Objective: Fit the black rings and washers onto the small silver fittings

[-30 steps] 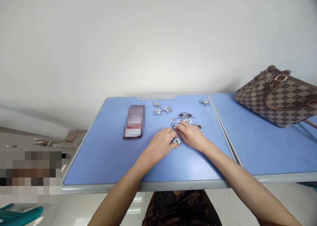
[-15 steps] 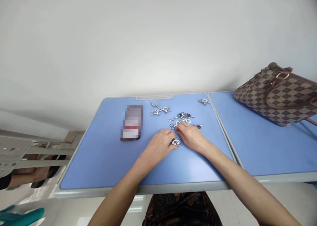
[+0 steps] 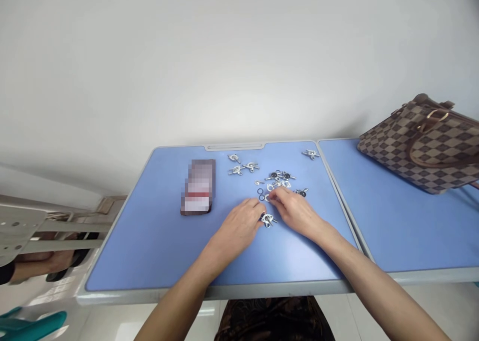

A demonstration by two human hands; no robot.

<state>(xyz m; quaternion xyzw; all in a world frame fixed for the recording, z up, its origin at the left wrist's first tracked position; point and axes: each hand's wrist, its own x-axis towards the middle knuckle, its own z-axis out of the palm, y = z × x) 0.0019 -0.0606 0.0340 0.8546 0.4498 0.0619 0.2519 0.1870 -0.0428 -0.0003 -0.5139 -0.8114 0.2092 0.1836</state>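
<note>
My left hand is closed on a small metal fitting with a flat eared plate and thin stems, just above the blue desktop. My right hand has its thumb and fingertips pinched at a loose flat metal plate; the fingers cover part of that plate. Beside those fingertips lie two thin black rings. Just beyond the right hand is a pile of loose metal plates. Several black-capped metal stems rest around that pile, and a small silver pin lies to its left.
Similar metal fittings lie toward the back, with another fitting at the back right. A phone with a blurred screen is on the left. A checkered handbag stands on the adjoining desk. Another person's foot shows at far left.
My right hand has drawn slightly back, so both black rings now show. The fitting in my left hand has turned a little. The view has shifted slightly.
</note>
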